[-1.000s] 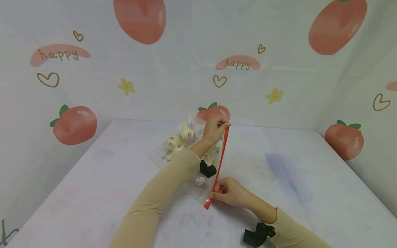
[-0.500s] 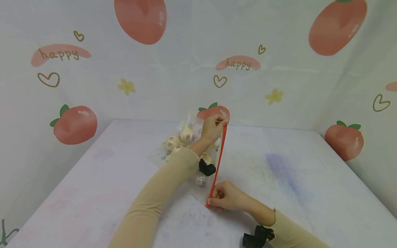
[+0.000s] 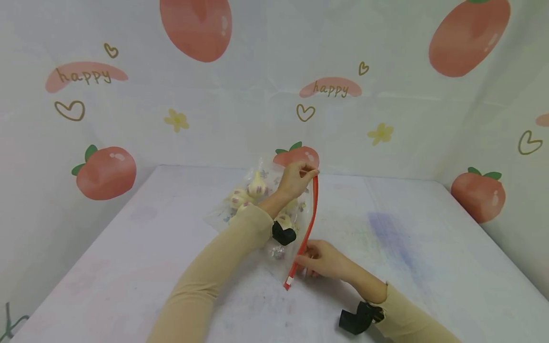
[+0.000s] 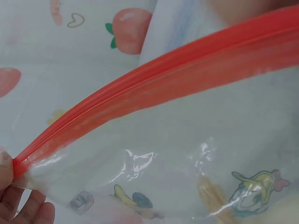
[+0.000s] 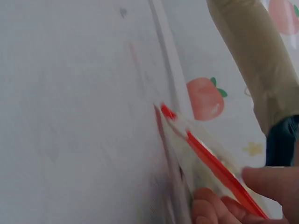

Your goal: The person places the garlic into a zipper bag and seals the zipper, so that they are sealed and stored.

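Note:
A clear zip bag [image 4: 159, 168] with cartoon prints lies slanted across the table, holding several garlic bulbs [image 3: 257, 186]. Along its mouth runs a red zip strip [image 3: 315, 202], bowed to the right. My left hand [image 3: 293, 181] pinches the strip's far end between thumb and fingers. Lower down, my right hand [image 3: 322, 259] grips the strip, thumb on one side and curled fingers on the other, as the right wrist view shows. A small white slider [image 3: 290, 280] sits at the near end, just below the right hand. The left forearm hides part of the bag.
The bag rests on a white table [image 3: 386, 286] with a blue smudge [image 3: 392, 238] to the right. Behind hangs a white backdrop [image 3: 240, 119] with printed peaches, hearts and flowers. Black wrist mounts [image 3: 358, 319] sit on both arms.
My right hand has gone down to the bag's near corner, then back up the strip, uncovering the white slider. The strip has slackened into a curve. The left hand has barely moved.

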Tool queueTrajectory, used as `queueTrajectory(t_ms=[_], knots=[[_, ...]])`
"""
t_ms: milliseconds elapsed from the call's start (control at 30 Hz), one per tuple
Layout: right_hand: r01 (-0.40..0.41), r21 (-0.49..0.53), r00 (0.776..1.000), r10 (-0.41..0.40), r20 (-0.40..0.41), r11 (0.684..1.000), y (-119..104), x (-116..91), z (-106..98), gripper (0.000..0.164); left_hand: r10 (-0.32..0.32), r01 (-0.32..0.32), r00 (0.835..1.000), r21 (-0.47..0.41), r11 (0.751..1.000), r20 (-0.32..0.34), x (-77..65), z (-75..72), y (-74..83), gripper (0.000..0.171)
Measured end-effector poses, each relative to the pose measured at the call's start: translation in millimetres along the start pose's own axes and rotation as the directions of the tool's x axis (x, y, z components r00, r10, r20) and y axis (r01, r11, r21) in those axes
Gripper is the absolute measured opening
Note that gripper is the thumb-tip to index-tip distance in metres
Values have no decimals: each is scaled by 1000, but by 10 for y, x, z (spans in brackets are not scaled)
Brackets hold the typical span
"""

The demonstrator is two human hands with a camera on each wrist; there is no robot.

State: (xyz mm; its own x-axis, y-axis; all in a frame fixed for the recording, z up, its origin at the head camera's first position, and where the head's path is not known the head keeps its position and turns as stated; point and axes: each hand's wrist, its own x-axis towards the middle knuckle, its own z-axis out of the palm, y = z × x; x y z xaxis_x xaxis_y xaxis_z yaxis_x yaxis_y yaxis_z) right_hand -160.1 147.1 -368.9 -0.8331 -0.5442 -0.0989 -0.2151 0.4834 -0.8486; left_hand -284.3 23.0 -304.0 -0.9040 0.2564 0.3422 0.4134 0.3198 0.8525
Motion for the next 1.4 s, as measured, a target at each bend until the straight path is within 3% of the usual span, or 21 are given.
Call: queueTrajectory(t_ms=[167, 333, 567, 767, 900, 967, 1167, 1400], knots=[[23, -8, 984, -24, -178, 1000, 20, 42, -101, 20, 6, -5, 996, -11, 1000, 94, -70, -14, 0, 21], [61, -34, 974, -67, -216, 998, 55, 36, -135, 16, 17, -30, 987, 80, 996, 157, -98, -141, -57, 32], [-23, -46, 969, 11, -247, 999, 60, 9, -211, 18, -122, 78, 974, 224, 971, 191, -157, -682, -196, 35], [-39, -63, 961, 20, -275, 997, 95, -11, -284, 14, -224, 152, 961, 372, 916, 159, -309, -1164, -444, 36], [-40, -89, 956, 12, -293, 995, 156, -10, -346, 13, -268, 183, 953, 437, 880, 141, -427, -1403, -637, 37], [-44, -103, 954, 11, -300, 994, 182, -9, -378, 14, -318, 222, 934, 433, 874, 162, -479, -1493, -747, 40], [-95, -97, 939, 57, -339, 991, 239, 6, -467, 19, -461, 385, 849, 295, 875, 259, -600, -1629, -984, 48], [-145, -50, 921, 117, -371, 988, 319, 24, -584, 25, -496, 444, 806, 226, 867, 321, -751, -1626, -1050, 45]])
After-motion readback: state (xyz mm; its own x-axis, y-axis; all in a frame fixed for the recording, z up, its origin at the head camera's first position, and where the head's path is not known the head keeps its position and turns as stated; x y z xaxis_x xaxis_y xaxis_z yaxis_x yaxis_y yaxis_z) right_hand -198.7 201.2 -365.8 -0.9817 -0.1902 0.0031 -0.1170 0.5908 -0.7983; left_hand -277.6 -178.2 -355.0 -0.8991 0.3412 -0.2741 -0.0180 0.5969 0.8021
